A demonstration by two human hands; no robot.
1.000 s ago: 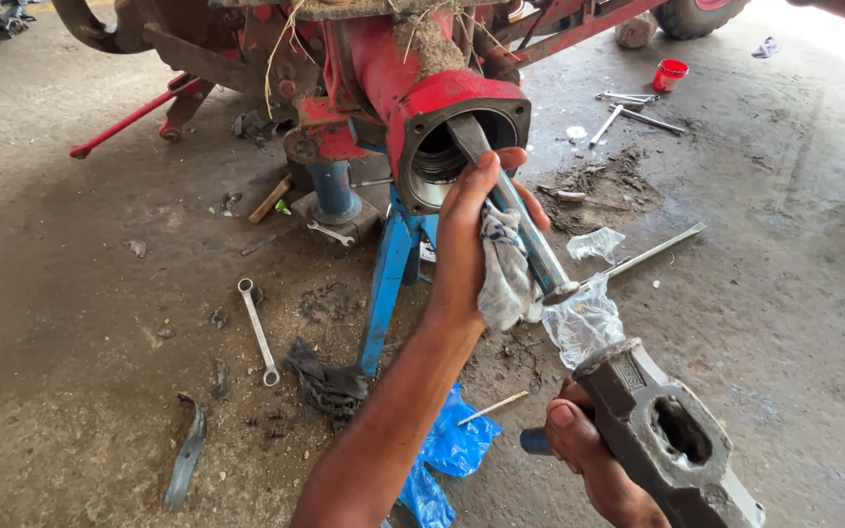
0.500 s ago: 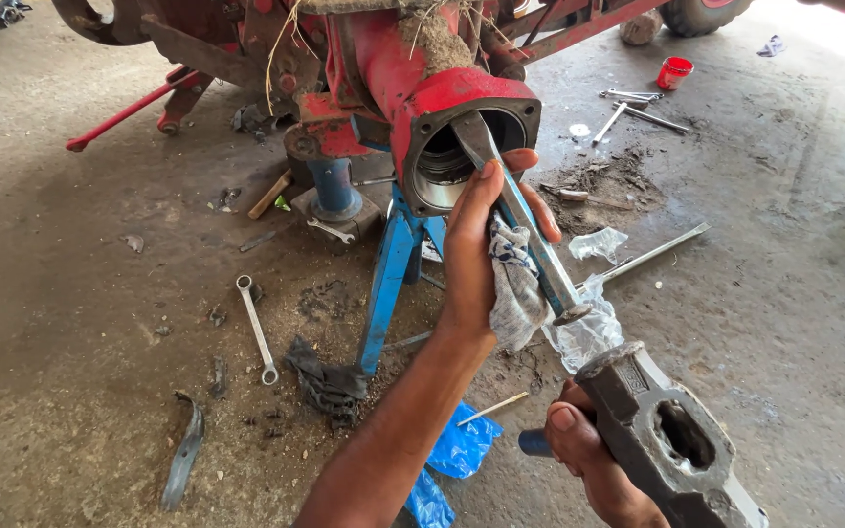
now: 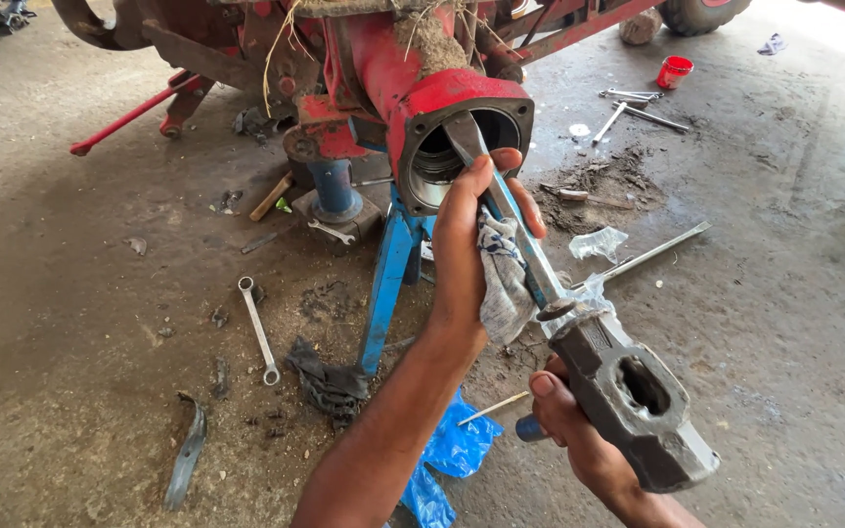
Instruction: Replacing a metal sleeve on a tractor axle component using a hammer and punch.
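Left hand [image 3: 476,249] wrapped around shaft [image 3: 515,220] with rag [image 3: 503,284], fingertips hidden behind. Shaft tip enters red housing [image 3: 462,137]; depth inside unclear. Right hand [image 3: 579,430] curled under grey casting [image 3: 638,396], palm hidden, wrist cut off at frame edge.

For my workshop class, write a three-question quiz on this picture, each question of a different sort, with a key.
1. True or false: the left hand grips the shaft with a rag.
2. What does the right hand support? A) the red cup B) the grey casting C) the spanner
3. Fill in: the shaft's far end sits in the mouth of the red ____.

Key: 1 true; 2 B; 3 housing.
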